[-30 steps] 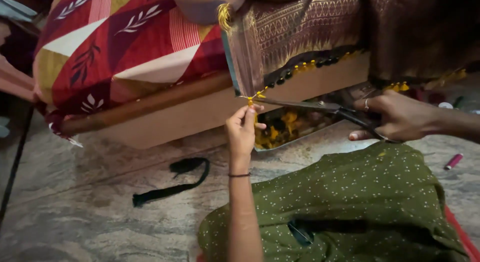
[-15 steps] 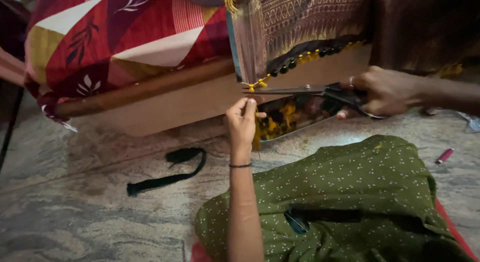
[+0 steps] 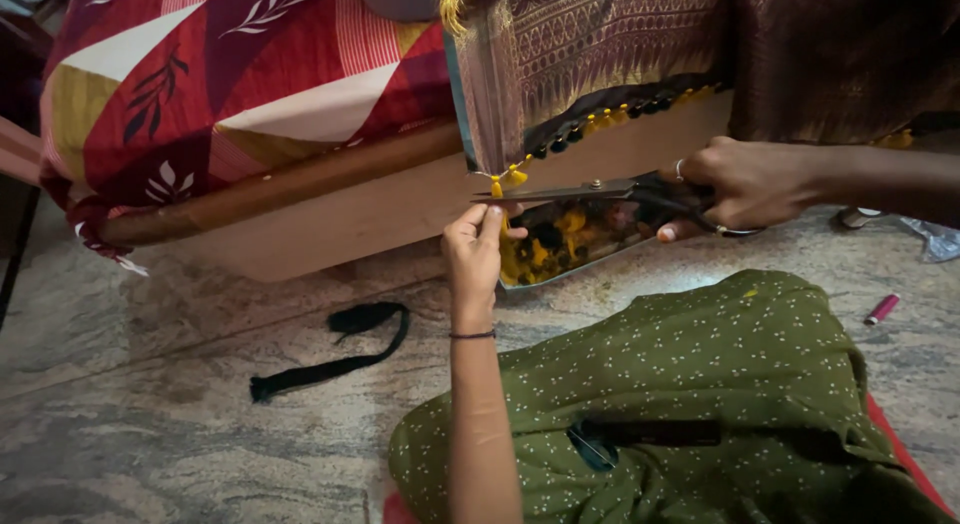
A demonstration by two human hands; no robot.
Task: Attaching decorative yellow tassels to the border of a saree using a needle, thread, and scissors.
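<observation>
While left hand (image 3: 474, 246) pinches tassel (image 3: 497, 189), scissors (image 3: 590, 192) close.

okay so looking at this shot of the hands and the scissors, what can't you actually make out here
Head view only:
- Scissors: handles hidden inside the right hand.
- Yellow tassel: its lower end is covered by the left hand fingers.
- Tray contents: shadowed, blurred.
- Small pink thing: too small to identify.
</observation>
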